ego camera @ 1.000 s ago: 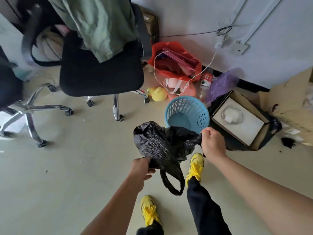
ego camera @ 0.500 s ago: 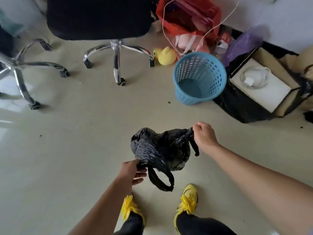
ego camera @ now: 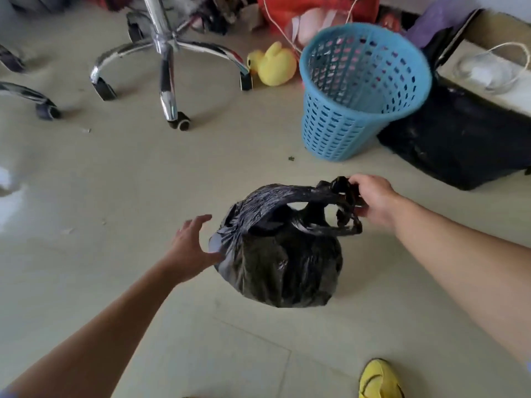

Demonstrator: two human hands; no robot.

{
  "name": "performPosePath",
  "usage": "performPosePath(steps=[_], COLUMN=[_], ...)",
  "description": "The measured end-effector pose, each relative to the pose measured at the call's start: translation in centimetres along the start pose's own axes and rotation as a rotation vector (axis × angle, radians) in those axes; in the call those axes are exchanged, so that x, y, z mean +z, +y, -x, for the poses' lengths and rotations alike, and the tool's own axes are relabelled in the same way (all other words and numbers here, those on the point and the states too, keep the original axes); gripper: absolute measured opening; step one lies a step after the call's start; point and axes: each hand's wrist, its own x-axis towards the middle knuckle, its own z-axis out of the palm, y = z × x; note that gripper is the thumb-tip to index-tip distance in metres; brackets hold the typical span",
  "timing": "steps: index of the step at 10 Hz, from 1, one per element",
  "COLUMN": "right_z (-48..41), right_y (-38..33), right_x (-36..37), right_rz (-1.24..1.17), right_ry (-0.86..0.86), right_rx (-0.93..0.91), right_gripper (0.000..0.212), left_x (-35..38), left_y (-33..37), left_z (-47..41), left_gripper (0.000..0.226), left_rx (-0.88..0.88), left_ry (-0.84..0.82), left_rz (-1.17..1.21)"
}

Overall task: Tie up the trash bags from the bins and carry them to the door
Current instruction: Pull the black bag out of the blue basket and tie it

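Note:
A full black trash bag (ego camera: 283, 259) rests on the pale floor in the middle of the view. My right hand (ego camera: 373, 201) grips its handle loops at the upper right and pulls them taut. My left hand (ego camera: 191, 245) is spread open just left of the bag, fingers apart, holding nothing; whether it touches the bag is unclear. A blue perforated bin (ego camera: 356, 96) stands behind the bag with no liner in it.
A chrome office-chair base (ego camera: 168, 57) with castors stands at the upper left. A yellow rubber duck (ego camera: 274, 64), a red bag (ego camera: 316, 7) and a dark bag holding an open box (ego camera: 459, 139) crowd the back right. My yellow shoe (ego camera: 379, 379) is at the bottom right.
The bag has come down onto the floor in front of the blue bin. My left hand let go of its handle and opened. The camera has dipped lower and closer.

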Motion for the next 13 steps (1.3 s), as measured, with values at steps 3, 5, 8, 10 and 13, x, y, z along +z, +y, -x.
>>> performPosePath(steps=[3, 5, 8, 10, 13], right_z=[-6.0, -5.5, -2.2, -0.3, -1.5], right_y=[0.0, 2.4, 5.1, 2.2, 4.0], right_x=[1.8, 1.1, 0.7, 2.4, 0.9], right_rz=[-0.02, -0.748, -0.069, -0.445, -0.721], right_ry=[-0.09, 0.12, -0.388, -0.563, -0.903], right_rx=[-0.143, 0.025, -0.136, -0.134, -0.1], right_gripper=[0.017, 0.014, 0.038, 0.101, 0.127], left_x=[4.0, 5.0, 4.0, 3.8, 3.1], left_y=[3.4, 4.7, 5.0, 4.9, 3.6], left_z=[-7.9, -5.9, -6.2, -5.8, -5.3], left_gripper=[0.132, 0.031, 0.015, 0.015, 0.052], left_rx=[0.246, 0.133, -0.052, -0.203, -0.083], left_ry=[-0.227, -0.081, 0.213, 0.206, 0.147], left_rz=[0.196, 0.49, 1.165, 1.322, 1.33])
